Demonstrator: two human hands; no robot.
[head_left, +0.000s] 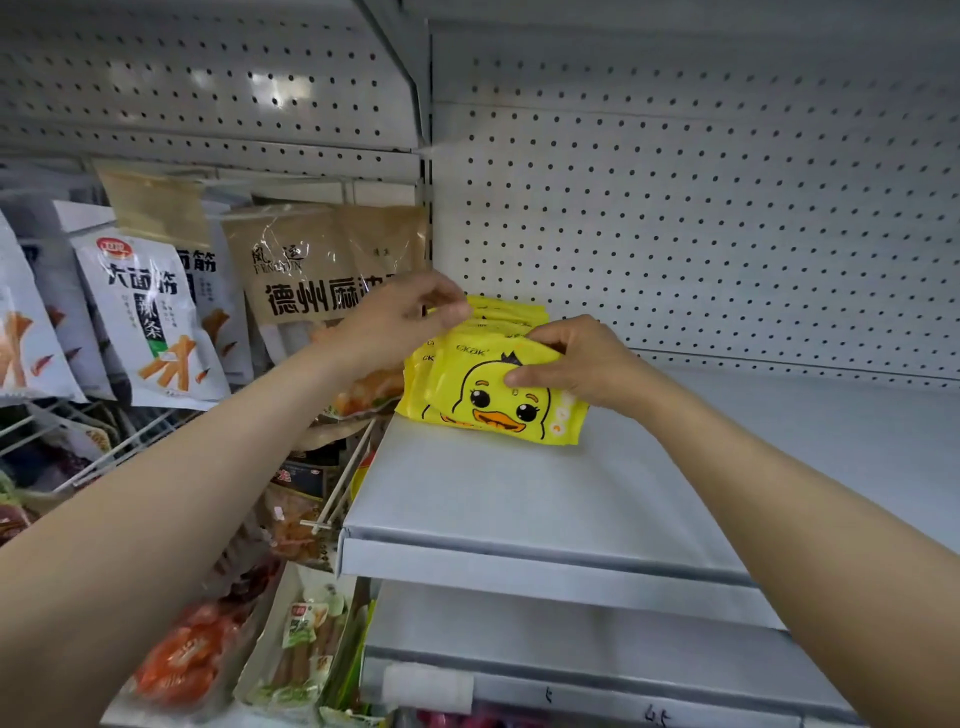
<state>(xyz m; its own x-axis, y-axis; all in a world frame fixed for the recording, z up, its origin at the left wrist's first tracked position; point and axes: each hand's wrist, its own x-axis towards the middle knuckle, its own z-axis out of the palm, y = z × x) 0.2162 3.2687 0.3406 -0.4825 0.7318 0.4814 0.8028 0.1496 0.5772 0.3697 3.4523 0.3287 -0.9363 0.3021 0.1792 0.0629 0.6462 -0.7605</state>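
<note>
Several yellow packets printed with a cartoon duck face (485, 397) stand leaning in a row at the back left of a grey metal shelf (519, 493). My right hand (576, 366) grips the front packet, thumb on its face and fingers curled over its top edge. My left hand (400, 322) reaches over from the left and pinches the top edges of the packets behind.
A white pegboard wall (701, 208) backs the shelf. To the left hang brown snack bags (317, 280) and white snack bags (148, 317) above wire racks (78, 441). More packaged snacks (291, 649) lie lower left. A second grey shelf (571, 649) sits below.
</note>
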